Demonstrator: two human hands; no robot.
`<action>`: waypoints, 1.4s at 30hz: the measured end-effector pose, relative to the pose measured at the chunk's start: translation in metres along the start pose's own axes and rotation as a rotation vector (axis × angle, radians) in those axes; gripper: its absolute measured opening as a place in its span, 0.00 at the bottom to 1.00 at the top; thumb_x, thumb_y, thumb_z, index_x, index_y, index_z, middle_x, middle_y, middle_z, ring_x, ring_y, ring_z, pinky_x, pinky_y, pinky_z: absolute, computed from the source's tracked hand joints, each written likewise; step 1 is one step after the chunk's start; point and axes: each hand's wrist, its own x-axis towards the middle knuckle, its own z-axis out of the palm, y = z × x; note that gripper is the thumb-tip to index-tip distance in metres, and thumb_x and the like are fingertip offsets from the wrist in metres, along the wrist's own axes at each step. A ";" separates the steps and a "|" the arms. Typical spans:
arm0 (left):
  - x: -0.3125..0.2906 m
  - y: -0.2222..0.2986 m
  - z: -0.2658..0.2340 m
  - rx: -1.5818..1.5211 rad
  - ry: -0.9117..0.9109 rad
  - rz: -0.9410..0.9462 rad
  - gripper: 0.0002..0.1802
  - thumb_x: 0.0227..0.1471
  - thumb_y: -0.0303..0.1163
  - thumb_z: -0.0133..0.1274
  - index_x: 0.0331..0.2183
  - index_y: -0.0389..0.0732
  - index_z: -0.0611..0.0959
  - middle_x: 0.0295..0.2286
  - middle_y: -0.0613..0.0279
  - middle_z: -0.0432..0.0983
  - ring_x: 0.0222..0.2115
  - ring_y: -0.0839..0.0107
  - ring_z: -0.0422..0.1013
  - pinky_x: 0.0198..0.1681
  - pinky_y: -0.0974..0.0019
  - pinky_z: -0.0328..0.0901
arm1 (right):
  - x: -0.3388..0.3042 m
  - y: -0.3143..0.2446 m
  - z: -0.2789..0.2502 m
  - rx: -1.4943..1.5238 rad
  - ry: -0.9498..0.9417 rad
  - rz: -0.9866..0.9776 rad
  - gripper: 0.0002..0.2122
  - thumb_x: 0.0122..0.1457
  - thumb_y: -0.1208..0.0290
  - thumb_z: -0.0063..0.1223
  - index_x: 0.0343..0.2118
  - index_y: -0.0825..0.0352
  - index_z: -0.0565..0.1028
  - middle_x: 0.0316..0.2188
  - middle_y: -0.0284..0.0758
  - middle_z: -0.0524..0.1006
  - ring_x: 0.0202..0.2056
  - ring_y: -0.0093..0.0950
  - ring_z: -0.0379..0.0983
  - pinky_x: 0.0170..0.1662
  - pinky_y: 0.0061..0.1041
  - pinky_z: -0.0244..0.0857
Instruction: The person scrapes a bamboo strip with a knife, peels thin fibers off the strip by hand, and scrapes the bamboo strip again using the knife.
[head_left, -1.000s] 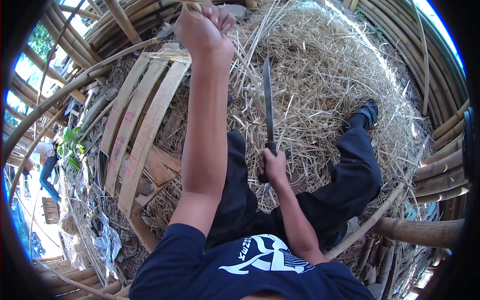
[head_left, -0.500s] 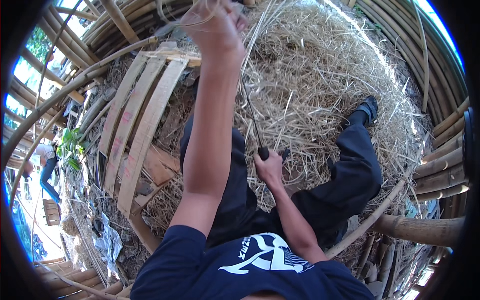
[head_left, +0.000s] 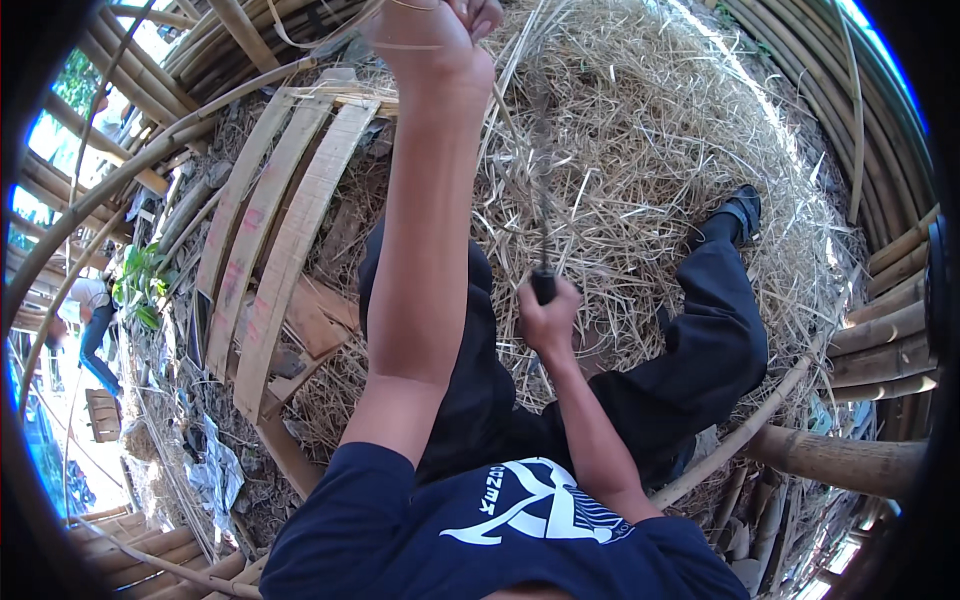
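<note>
My left arm reaches far forward, and my left hand (head_left: 430, 35) is closed at the top edge, partly cut off. Thin pale bamboo strips (head_left: 300, 40) curl out beside that hand; its grip on them is only partly visible. Lower down, in front of my lap, my right hand (head_left: 550, 318) is wrapped round the black handle (head_left: 543, 286) of a knife. The long, thin dark blade (head_left: 543, 190) points away from me and is smeared by motion. More narrow strips (head_left: 512, 70) run from near my left hand over the shavings.
Dry shavings (head_left: 640, 130) cover the ground between and beyond my legs. A slatted wooden pallet (head_left: 280, 240) leans at the left. Bamboo poles (head_left: 850, 465) lie at the right, with more stacked around. Another person (head_left: 95, 320) is far off at the left.
The knife has swung from slanting up-left to pointing nearly straight ahead, and my right hand has shifted slightly right. My left hand has moved a little farther up and out of view.
</note>
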 end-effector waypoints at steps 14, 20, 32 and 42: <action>0.006 0.010 -0.014 0.041 -0.173 -0.145 0.24 0.53 0.39 0.51 0.11 0.50 0.61 0.07 0.74 0.48 0.07 0.80 0.47 0.09 0.74 0.43 | 0.014 -0.053 -0.032 0.489 -0.050 0.235 0.08 0.51 0.77 0.48 0.17 0.69 0.67 0.14 0.30 0.67 0.10 0.19 0.61 0.13 0.20 0.55; 0.001 -0.001 0.000 -0.001 -0.100 -0.133 0.23 0.54 0.36 0.48 0.12 0.50 0.61 0.07 0.74 0.48 0.07 0.80 0.46 0.09 0.74 0.43 | 0.006 0.007 -0.002 -0.073 -0.049 0.179 0.11 0.47 0.68 0.54 0.22 0.73 0.72 0.17 0.35 0.73 0.19 0.27 0.69 0.26 0.28 0.62; -0.015 0.014 -0.003 0.095 -0.374 0.020 0.32 0.57 0.58 0.42 0.13 0.43 0.65 0.10 0.73 0.49 0.09 0.80 0.42 0.13 0.74 0.42 | 0.011 -0.009 -0.006 0.354 -0.163 0.457 0.09 0.49 0.72 0.53 0.19 0.71 0.69 0.11 0.31 0.68 0.10 0.20 0.63 0.14 0.23 0.60; -0.016 -0.008 0.009 0.270 -0.209 0.185 0.28 0.57 0.55 0.47 0.15 0.45 0.67 0.10 0.72 0.57 0.09 0.81 0.54 0.12 0.74 0.50 | -0.005 -0.061 -0.019 0.025 0.055 -0.114 0.11 0.52 0.69 0.56 0.23 0.72 0.70 0.13 0.33 0.70 0.14 0.19 0.64 0.20 0.24 0.59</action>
